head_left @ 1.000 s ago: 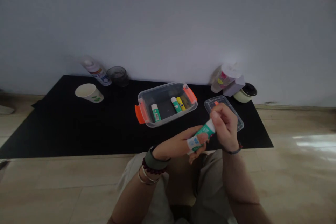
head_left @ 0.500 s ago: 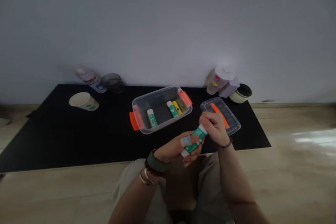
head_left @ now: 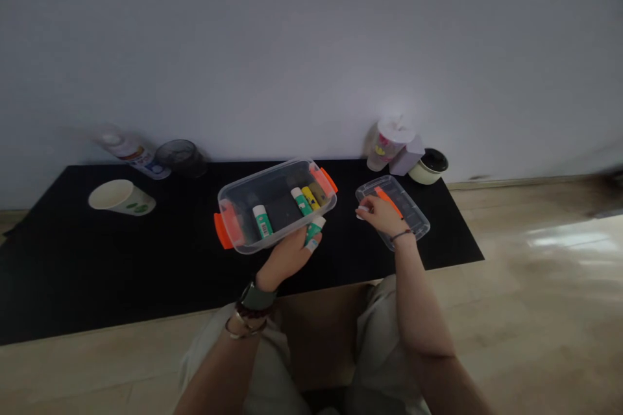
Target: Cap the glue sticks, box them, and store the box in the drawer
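Note:
My left hand (head_left: 285, 256) is shut on a green and white glue stick (head_left: 314, 232), right at the front wall of a clear plastic box (head_left: 265, 175) with orange handles. Inside the box lie several sticks, among them a green one (head_left: 261, 220), a green one (head_left: 302, 201) and a yellow one (head_left: 310, 198). My right hand (head_left: 384, 216) pinches a small white piece (head_left: 363, 210) above a small clear tray (head_left: 409, 202). An orange strip (head_left: 387, 201) lies in that tray, partly behind my fingers.
A black mat (head_left: 146, 259) lies on the wooden floor against the wall. Along the back stand a spray can (head_left: 131, 154), a dark glass (head_left: 181, 157), a plastic cup (head_left: 389, 142) and a small pot (head_left: 428, 166). A paper cup (head_left: 119, 198) lies on its side.
My hands have come apart. The left hand has moved to the box with the glue stick, and the right has moved onto the small tray. Everything in view has shifted left.

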The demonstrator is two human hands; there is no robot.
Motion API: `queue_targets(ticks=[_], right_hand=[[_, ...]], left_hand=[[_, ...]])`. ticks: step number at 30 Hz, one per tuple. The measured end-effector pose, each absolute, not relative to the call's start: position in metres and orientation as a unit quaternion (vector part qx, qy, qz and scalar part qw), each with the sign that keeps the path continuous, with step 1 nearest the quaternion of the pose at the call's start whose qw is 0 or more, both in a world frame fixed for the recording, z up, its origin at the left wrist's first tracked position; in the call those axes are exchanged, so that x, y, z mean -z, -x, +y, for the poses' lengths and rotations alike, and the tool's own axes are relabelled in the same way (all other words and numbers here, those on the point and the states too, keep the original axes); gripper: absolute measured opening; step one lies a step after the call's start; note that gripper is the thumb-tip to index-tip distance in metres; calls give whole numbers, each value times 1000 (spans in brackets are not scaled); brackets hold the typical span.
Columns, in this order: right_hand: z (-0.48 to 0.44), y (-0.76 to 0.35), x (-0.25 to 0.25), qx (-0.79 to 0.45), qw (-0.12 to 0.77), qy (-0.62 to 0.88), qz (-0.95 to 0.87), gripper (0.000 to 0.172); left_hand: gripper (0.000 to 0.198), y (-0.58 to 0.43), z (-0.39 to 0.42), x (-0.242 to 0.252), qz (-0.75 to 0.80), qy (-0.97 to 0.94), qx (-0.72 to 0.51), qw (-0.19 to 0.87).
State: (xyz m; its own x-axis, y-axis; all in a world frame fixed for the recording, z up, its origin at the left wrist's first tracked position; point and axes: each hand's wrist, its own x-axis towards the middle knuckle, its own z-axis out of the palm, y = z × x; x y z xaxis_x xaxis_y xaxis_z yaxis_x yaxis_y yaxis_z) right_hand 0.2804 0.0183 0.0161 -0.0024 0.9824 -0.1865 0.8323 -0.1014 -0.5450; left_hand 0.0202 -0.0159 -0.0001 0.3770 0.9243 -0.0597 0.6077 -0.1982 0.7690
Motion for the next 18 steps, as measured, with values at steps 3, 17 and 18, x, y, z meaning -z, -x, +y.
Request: queue_targets(ticks=[3,17,18], right_hand=[[22,-274,-4,-226,68,700,-675,20],[39,-242,22,-108,123,734,-659,32],[38,-241,19,-94,164,725,-663,31]], left_hand=[[43,-17,-7,5,524,-765,-190,322],[34,-40,20,32,586,-789,-88,164],[34,-44,18,33,583,-795,-87,147]])
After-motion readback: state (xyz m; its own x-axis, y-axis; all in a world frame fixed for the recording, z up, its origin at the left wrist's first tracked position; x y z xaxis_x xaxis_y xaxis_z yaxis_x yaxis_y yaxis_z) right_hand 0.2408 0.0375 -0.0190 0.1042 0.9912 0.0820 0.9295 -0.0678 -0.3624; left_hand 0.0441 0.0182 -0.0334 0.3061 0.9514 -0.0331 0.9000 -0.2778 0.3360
